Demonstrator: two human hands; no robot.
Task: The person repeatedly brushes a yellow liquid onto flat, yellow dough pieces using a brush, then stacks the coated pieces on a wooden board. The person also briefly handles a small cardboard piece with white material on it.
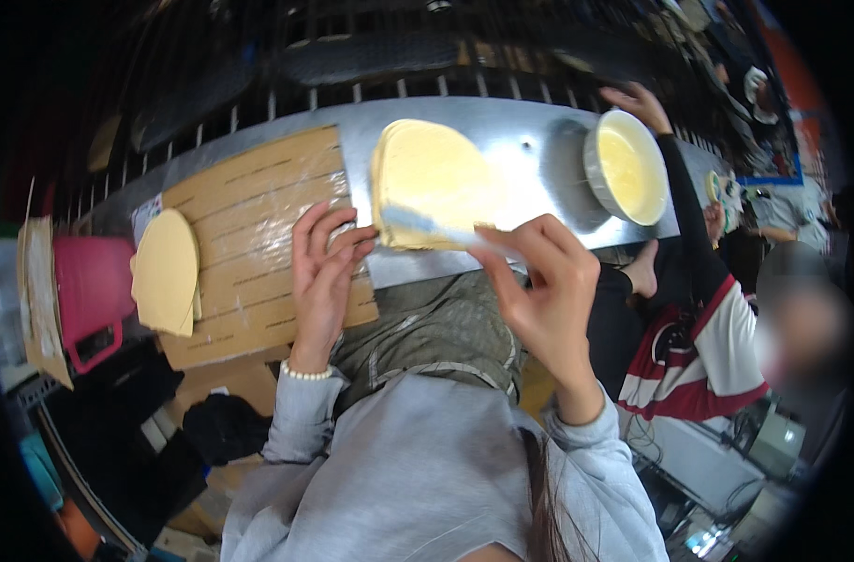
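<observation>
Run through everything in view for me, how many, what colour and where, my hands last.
Stack of flat rounded pieces: one, pale yellow, on the table before you
Blurred thin tool: one, whitish-blue, across the stack
Bowl: one, white, yellow contents, table's right
Metal table: one, silver, centre
Cardboard sheet: one, brown, left
Loose flat pieces: at least two, pale yellow, on the cardboard's left
Plastic container: one, pink, far left
Co-worker: one, maroon-and-white top, right
Bead bracelet: one, white, left wrist
Left hand: one, grey sleeve, by the stack's near-left edge
Right hand: one, grey sleeve, gripping the tool
</observation>
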